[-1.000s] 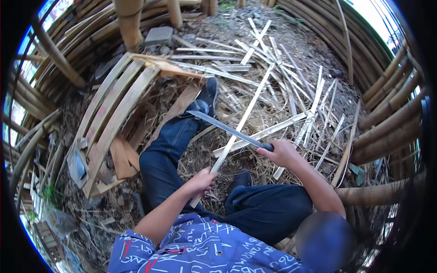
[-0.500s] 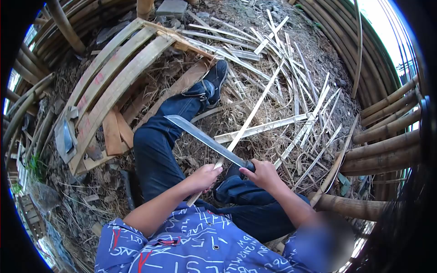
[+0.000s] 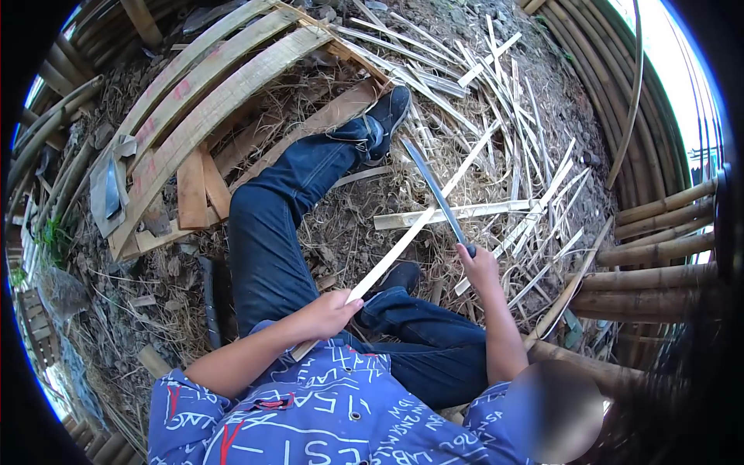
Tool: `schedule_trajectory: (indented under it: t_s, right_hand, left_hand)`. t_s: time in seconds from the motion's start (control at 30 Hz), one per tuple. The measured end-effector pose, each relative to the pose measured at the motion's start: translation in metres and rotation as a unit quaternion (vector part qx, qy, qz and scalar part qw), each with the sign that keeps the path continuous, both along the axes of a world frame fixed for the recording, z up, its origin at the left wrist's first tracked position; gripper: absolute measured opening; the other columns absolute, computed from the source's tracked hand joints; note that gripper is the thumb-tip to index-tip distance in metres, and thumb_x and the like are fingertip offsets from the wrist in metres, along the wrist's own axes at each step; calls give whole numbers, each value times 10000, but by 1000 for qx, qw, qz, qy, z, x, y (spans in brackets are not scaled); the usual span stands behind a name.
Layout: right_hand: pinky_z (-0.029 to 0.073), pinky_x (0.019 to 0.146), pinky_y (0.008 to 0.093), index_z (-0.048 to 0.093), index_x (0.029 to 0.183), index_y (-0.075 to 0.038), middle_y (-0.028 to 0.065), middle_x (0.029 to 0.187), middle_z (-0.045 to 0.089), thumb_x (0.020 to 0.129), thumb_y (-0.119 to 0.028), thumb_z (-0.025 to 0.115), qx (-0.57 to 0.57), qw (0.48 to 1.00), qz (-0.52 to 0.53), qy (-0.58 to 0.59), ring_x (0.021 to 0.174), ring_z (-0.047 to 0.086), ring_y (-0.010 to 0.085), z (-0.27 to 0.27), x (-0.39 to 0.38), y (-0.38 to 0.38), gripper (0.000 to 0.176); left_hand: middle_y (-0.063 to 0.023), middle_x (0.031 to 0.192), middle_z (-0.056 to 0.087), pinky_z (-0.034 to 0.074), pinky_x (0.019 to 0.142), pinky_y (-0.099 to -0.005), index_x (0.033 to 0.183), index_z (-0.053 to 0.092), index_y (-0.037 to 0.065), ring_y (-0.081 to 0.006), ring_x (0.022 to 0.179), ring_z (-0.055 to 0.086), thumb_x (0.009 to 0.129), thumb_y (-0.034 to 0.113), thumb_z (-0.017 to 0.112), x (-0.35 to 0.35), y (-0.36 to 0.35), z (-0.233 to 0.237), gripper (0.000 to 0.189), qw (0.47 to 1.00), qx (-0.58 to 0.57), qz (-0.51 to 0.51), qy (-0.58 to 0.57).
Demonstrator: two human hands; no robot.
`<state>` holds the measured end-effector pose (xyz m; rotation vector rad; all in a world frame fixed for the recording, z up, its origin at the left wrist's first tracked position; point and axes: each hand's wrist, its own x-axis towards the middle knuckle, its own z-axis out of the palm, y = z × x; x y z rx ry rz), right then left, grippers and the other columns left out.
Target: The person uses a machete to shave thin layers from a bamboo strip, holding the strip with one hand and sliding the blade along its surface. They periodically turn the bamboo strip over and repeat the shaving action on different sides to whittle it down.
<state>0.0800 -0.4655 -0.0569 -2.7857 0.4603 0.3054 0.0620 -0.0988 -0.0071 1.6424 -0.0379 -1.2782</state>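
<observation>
My left hand [image 3: 329, 314] is closed round the lower part of a long pale bamboo strip [image 3: 403, 240], which slants up and away to the right. The dark handle of a long machete [image 3: 435, 190] is gripped in my right hand [image 3: 479, 267]. Its blade points up and to the left, and crosses over the strip at about mid-length. Behind the blade another split piece [image 3: 488, 209] lies nearly level on the ground. Whether the blade touches the strip cannot be made out.
Many thin strips [image 3: 535, 178] litter the ground ahead and to the right. A slatted wooden pallet [image 3: 209, 105] rests at the upper left. Bamboo poles [image 3: 651, 279] line the right side. My outstretched leg [image 3: 271, 201] lies between pallet and strips.
The machete has swung steeper and moved right and farther out with my right hand. My left hand has moved slightly down and left with the strip. The view has shifted a little.
</observation>
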Motion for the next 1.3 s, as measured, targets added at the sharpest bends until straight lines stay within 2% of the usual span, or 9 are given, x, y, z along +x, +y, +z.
schedule_trajectory:
  t_s: [0.07, 0.17, 0.27, 0.33, 0.43, 0.67, 0.87, 1.07, 1.3]
  right_hand:
    - [493, 611, 458, 682, 761, -2, 194, 631, 634, 917, -530, 547, 68, 997, -14, 12, 633, 650, 358, 4, -1, 15, 567]
    - [456, 569, 466, 664, 780, 30, 199, 607, 613, 916, -481, 579, 165, 985, -28, 36, 580, 616, 361, 20, -19, 57, 537]
    - [520, 671, 468, 688, 846, -8, 227, 719, 661, 850, -558, 627, 129, 983, 56, 115, 746, 671, 401, 37, -39, 107, 553]
    - [512, 658, 500, 656, 794, -14, 231, 673, 642, 841, -608, 597, 89, 981, 142, 95, 702, 652, 422, 39, -47, 130, 599]
    - [509, 659, 505, 637, 764, -12, 239, 668, 634, 844, -621, 585, 124, 980, 121, 101, 700, 644, 432, 39, -51, 141, 616]
    - [510, 681, 525, 639, 777, -21, 242, 706, 648, 857, -639, 552, 70, 990, 96, 78, 740, 651, 438, 4, -40, 110, 629]
    - [490, 701, 519, 697, 798, -26, 242, 739, 658, 890, -586, 543, 13, 996, -69, 58, 782, 652, 431, -27, -15, 45, 588]
    - [482, 731, 530, 686, 777, -7, 249, 754, 657, 895, -587, 528, -41, 997, -71, 16, 798, 642, 445, -26, -11, 37, 612]
    - [496, 714, 533, 666, 791, 14, 274, 760, 651, 882, -587, 549, 114, 992, -55, 23, 780, 641, 468, -17, -35, 88, 619]
  left_hand:
    - [19, 567, 470, 386, 410, -288, 993, 540, 26, -95, 440, 465, 1017, 303, 452, -3, 2, -10, 291, 997, -16, 1, -80]
    - [-31, 602, 510, 433, 478, -333, 994, 534, -9, -127, 504, 513, 1010, 302, 459, 5, 5, 5, 320, 1000, 17, -1, 18]
    - [-148, 679, 594, 482, 605, -425, 1033, 501, -50, -263, 625, 619, 1002, 295, 458, -4, 2, -6, 349, 993, 34, -33, -105]
    - [-312, 858, 638, 486, 746, -506, 1041, 471, -74, -454, 824, 645, 978, 298, 486, -9, 2, -3, 378, 982, 80, -39, -165]
    - [-338, 856, 627, 475, 783, -529, 1058, 430, -73, -495, 868, 623, 977, 267, 483, -10, 4, 6, 354, 986, 65, -32, -152]
    - [-323, 818, 611, 461, 731, -523, 1022, 420, -51, -496, 828, 608, 991, 234, 459, -15, 7, 2, 290, 981, 70, -41, -174]
    - [-314, 798, 611, 450, 707, -537, 1013, 438, -44, -491, 806, 612, 989, 249, 468, -30, 22, 9, 295, 986, 57, -47, -151]
    - [-310, 784, 621, 464, 675, -533, 980, 455, -36, -478, 760, 623, 981, 255, 491, -29, 28, 13, 294, 986, 48, -41, -156]
    - [-312, 766, 617, 460, 671, -538, 984, 458, -40, -490, 756, 615, 972, 247, 504, -31, 33, 1, 291, 976, 55, -40, -205]
